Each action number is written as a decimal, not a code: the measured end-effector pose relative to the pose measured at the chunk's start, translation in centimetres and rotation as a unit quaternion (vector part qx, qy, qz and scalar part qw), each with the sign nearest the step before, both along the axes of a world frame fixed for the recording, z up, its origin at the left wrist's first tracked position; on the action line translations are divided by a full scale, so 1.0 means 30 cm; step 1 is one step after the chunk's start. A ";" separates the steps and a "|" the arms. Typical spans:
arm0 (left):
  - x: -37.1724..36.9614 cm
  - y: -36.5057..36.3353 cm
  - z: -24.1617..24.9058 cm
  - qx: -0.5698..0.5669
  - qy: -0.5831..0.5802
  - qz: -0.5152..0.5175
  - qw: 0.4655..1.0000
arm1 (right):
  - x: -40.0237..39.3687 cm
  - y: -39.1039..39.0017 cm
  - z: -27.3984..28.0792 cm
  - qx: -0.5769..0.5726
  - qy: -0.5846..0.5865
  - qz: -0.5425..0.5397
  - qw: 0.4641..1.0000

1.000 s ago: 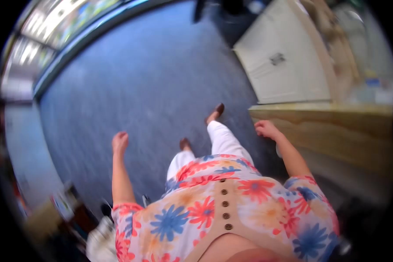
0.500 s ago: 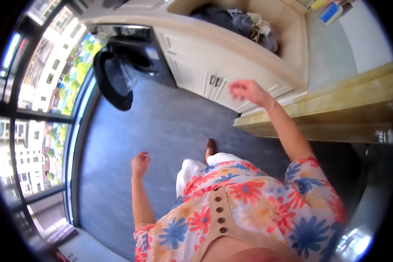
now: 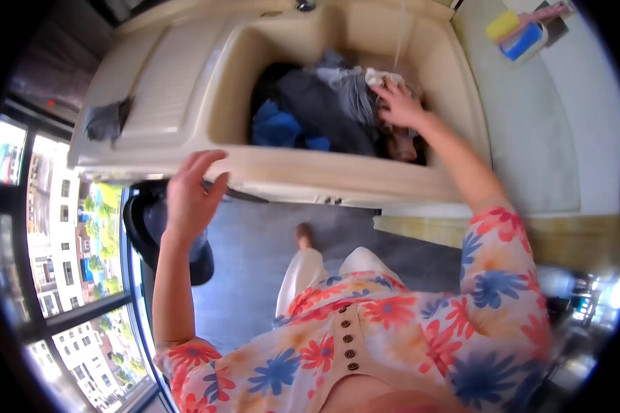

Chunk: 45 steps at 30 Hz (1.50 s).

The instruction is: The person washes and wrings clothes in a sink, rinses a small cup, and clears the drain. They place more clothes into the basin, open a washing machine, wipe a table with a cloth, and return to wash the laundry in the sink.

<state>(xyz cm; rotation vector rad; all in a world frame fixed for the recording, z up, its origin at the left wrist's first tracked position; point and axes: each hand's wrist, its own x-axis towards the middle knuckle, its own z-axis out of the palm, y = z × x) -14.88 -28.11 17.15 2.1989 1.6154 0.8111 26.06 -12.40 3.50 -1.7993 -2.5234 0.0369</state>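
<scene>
A pile of laundry in dark grey, blue, light grey and white lies in the beige laundry sink. At its right end, my right hand reaches in with fingers stretched over the clothes, by a whitish cloth. Whether the fingertips grip any fabric cannot be made out; they look spread. My left hand is open before the sink's front rim, thumb and fingers apart, holding nothing.
A small dark cloth rests on the ribbed washboard side. Below it hangs a round black washer door, swung open. Yellow and blue brushes lie on the right counter. Windows line the left.
I have come closer to the sink. My right hand has moved from in front of the cabinet to the laundry. My left hand has risen toward the sink's front rim.
</scene>
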 end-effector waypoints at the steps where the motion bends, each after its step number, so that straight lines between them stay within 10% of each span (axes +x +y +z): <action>1: 0.044 0.092 0.007 -0.017 0.012 -0.055 0.998 | -0.021 -0.007 -0.020 -0.017 -0.037 -0.047 0.998; 6: 0.458 0.462 -0.153 0.015 0.105 -0.325 0.940 | 0.049 0.098 -0.074 -0.074 0.070 -0.096 0.990; 11: 0.814 0.726 -0.352 -0.011 0.298 -0.256 0.919 | 0.079 0.077 -0.149 0.063 0.040 -0.115 0.991; 24: 1.010 1.068 -0.720 -0.177 0.187 -0.112 0.960 | 0.217 0.494 -0.298 -0.044 0.110 -0.169 0.978; 27: 0.976 1.126 -0.557 -0.168 0.241 -0.176 0.940 | 0.370 0.543 -0.232 -0.292 0.556 -0.178 0.758; 28: 0.958 1.147 -0.511 -0.170 0.268 -0.212 0.924 | 0.377 0.563 -0.125 -0.308 0.601 -0.334 0.658; 29: 0.954 1.183 -0.503 -0.036 0.222 -0.196 0.955 | 0.423 0.617 -0.204 -0.206 0.589 -0.329 0.708; 33: 0.973 1.212 -0.683 -0.166 0.129 -0.105 0.972 | 0.304 0.659 -0.491 -0.145 0.243 -0.285 0.916; 37: 0.887 1.086 -0.642 -0.256 0.213 -0.254 0.908 | 0.182 0.423 -0.262 -0.231 0.288 -0.230 0.900; 40: 0.789 0.804 -0.535 -0.189 0.209 -0.334 0.899 | 0.014 0.121 -0.144 0.066 0.181 -0.082 0.978; 45: 0.727 0.671 -0.455 -0.112 0.264 -0.360 0.888 | -0.085 -0.034 -0.098 0.106 0.134 -0.014 0.985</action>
